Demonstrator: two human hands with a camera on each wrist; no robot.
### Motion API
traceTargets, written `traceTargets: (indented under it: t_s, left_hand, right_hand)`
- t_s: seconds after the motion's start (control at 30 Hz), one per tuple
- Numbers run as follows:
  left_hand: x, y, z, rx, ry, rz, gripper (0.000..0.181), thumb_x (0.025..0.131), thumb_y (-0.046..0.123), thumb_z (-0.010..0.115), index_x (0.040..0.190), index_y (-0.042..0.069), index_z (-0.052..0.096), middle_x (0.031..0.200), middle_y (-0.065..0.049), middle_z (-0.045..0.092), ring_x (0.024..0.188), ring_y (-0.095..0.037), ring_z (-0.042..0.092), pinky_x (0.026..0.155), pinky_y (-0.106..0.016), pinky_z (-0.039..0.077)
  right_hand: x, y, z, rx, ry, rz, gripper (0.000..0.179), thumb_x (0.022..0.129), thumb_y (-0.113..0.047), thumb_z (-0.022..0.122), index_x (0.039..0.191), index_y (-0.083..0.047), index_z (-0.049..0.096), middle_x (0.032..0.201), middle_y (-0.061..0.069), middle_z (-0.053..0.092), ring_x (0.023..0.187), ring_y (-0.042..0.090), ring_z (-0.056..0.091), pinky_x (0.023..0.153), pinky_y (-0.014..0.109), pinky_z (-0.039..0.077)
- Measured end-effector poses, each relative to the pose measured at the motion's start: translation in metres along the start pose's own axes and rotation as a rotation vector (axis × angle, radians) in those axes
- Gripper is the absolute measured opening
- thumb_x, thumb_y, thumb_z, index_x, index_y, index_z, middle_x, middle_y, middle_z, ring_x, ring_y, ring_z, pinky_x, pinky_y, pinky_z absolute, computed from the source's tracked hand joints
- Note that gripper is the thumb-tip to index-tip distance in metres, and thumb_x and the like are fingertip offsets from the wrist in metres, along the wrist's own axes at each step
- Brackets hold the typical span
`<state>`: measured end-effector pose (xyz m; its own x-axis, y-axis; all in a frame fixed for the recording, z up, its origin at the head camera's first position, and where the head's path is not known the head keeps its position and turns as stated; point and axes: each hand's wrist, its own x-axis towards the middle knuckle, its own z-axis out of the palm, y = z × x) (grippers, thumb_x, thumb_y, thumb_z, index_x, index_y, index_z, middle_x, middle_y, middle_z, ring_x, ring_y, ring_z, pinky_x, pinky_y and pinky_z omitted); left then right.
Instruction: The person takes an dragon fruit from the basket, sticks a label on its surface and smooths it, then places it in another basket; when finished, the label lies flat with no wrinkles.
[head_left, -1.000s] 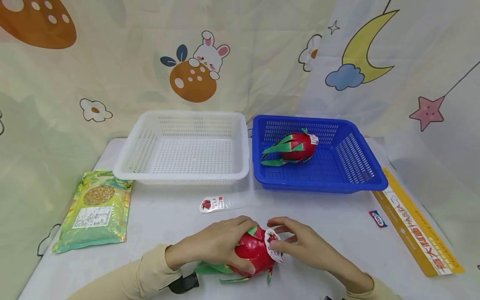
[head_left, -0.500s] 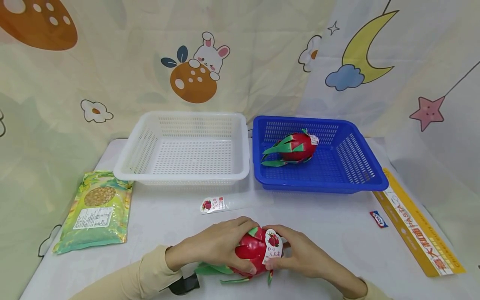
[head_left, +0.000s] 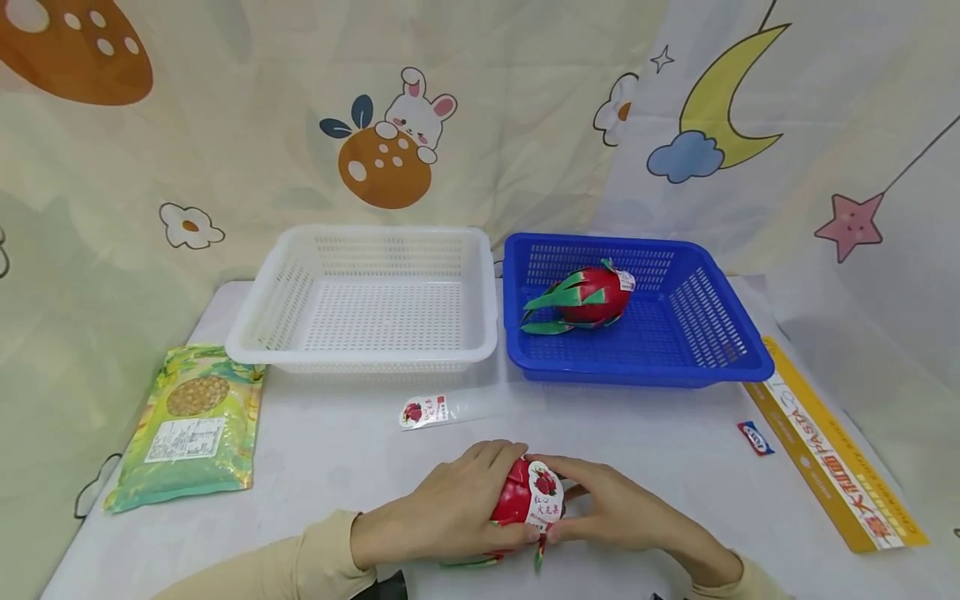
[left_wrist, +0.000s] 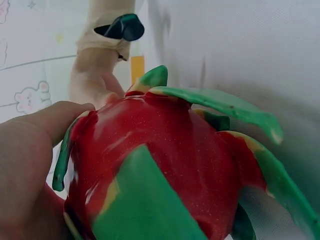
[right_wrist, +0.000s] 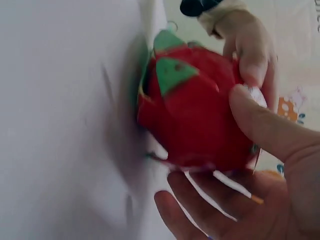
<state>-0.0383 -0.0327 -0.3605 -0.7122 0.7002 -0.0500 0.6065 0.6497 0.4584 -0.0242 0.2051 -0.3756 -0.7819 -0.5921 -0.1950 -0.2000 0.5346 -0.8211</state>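
A red dragon fruit [head_left: 513, 500] with green leaf tips lies on the white tabletop, close to me. A white oval sticker [head_left: 545, 493] with a printed dragon fruit is on its right side. My left hand [head_left: 461, 504] grips the fruit from above and the left, its thumb at the sticker's lower edge. My right hand [head_left: 618, 508] holds the right end between thumb and fingers. Leaves spread from the dragon fruit [left_wrist: 165, 145] in the left wrist view. The right wrist view shows the right thumb [right_wrist: 257, 117] on the skin, with the other fingers below.
A strip of sticker backing [head_left: 425, 411] lies ahead. Behind stand a white basket [head_left: 360, 357] and a blue basket [head_left: 645, 372] holding another dragon fruit [head_left: 592, 296]. A green bag [head_left: 187, 437] lies left; a yellow pasta box [head_left: 836, 458] and small packet [head_left: 755, 437] lie right.
My right hand has closed in on the fruit's right end, and the sticker now lies flat against the skin. My left hand has shifted right, its thumb moving onto the sticker's edge.
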Motion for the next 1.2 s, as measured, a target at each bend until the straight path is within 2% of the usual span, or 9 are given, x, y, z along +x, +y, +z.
traceTargets:
  t_s: [0.1, 0.17, 0.33, 0.47, 0.6, 0.73, 0.87, 1.03, 1.2]
  left_hand:
    - [0.001, -0.001, 0.001, -0.005, -0.004, 0.001, 0.078, 0.082, 0.057, 0.066, 0.142, 0.013, 0.040, 0.133, -0.003, 0.053, 0.124, -0.018, 0.051, 0.075, -0.033, 0.057]
    - [0.001, -0.001, 0.001, -0.004, -0.006, 0.005, 0.079, 0.082, 0.056, 0.066, 0.142, 0.013, 0.040, 0.133, -0.003, 0.052, 0.124, -0.018, 0.050, 0.074, -0.032, 0.057]
    - [0.001, -0.003, 0.000, 0.009, -0.021, 0.011, 0.080, 0.081, 0.056, 0.066, 0.142, 0.013, 0.038, 0.135, -0.002, 0.050, 0.124, -0.018, 0.049, 0.071, -0.030, 0.056]
    - [0.000, -0.003, -0.001, 0.016, -0.037, 0.016, 0.081, 0.080, 0.055, 0.067, 0.143, 0.013, 0.037, 0.136, -0.002, 0.049, 0.124, -0.017, 0.048, 0.072, -0.030, 0.056]
    - [0.001, -0.003, -0.002, 0.013, -0.048, 0.027, 0.080, 0.081, 0.055, 0.066, 0.143, 0.013, 0.037, 0.136, -0.002, 0.048, 0.124, -0.017, 0.048, 0.074, -0.028, 0.056]
    - [0.001, -0.003, -0.002, 0.001, -0.053, 0.026, 0.079, 0.081, 0.055, 0.066, 0.142, 0.014, 0.037, 0.135, -0.001, 0.048, 0.124, -0.017, 0.047, 0.073, -0.027, 0.055]
    - [0.001, -0.002, -0.003, -0.001, -0.049, 0.021, 0.079, 0.081, 0.056, 0.066, 0.142, 0.014, 0.037, 0.134, 0.000, 0.048, 0.123, -0.016, 0.048, 0.074, -0.026, 0.055]
    - [0.001, -0.002, -0.003, 0.004, -0.044, 0.023, 0.079, 0.081, 0.056, 0.066, 0.142, 0.014, 0.038, 0.133, 0.001, 0.049, 0.123, -0.015, 0.048, 0.075, -0.026, 0.055]
    - [0.001, -0.004, -0.004, -0.013, -0.061, 0.035, 0.084, 0.082, 0.060, 0.066, 0.144, 0.013, 0.036, 0.134, 0.001, 0.048, 0.125, -0.016, 0.047, 0.075, -0.026, 0.055]
  right_hand:
    - [0.001, 0.006, -0.006, 0.088, -0.057, -0.014, 0.065, 0.089, -0.034, 0.070, 0.144, -0.012, 0.043, 0.135, 0.010, 0.056, 0.108, 0.007, 0.060, 0.090, 0.028, 0.053]
    - [0.004, 0.008, -0.008, 0.138, -0.067, -0.013, 0.057, 0.093, -0.030, 0.065, 0.143, -0.012, 0.045, 0.135, 0.010, 0.056, 0.113, 0.007, 0.058, 0.092, 0.026, 0.052]
    - [0.013, 0.006, -0.005, 0.202, -0.015, 0.015, 0.038, 0.099, -0.025, 0.055, 0.135, -0.012, 0.053, 0.127, 0.010, 0.060, 0.110, 0.008, 0.059, 0.086, 0.023, 0.052]
    - [0.019, 0.002, -0.003, 0.218, 0.033, 0.088, 0.033, 0.100, -0.029, 0.053, 0.127, -0.012, 0.059, 0.120, 0.008, 0.063, 0.105, 0.014, 0.058, 0.082, 0.022, 0.049]
    - [0.025, 0.003, -0.002, 0.292, 0.053, 0.164, 0.032, 0.101, -0.033, 0.050, 0.121, -0.011, 0.061, 0.119, 0.007, 0.063, 0.108, 0.020, 0.054, 0.085, 0.023, 0.046]
    - [0.030, 0.008, -0.001, 0.384, 0.041, 0.213, 0.034, 0.100, -0.035, 0.050, 0.119, -0.009, 0.061, 0.115, 0.006, 0.061, 0.104, 0.021, 0.051, 0.081, 0.028, 0.044]
    - [0.030, 0.012, -0.001, 0.413, 0.032, 0.204, 0.035, 0.101, -0.033, 0.049, 0.120, -0.007, 0.061, 0.118, 0.008, 0.060, 0.105, 0.020, 0.050, 0.083, 0.030, 0.042]
    - [0.024, 0.014, -0.002, 0.408, 0.029, 0.169, 0.037, 0.101, -0.032, 0.049, 0.125, -0.005, 0.060, 0.126, 0.012, 0.061, 0.109, 0.016, 0.054, 0.088, 0.024, 0.046]
    - [0.017, 0.017, -0.005, 0.475, -0.006, 0.191, 0.041, 0.100, -0.029, 0.051, 0.133, -0.005, 0.055, 0.129, 0.012, 0.060, 0.106, 0.017, 0.058, 0.086, 0.027, 0.050]
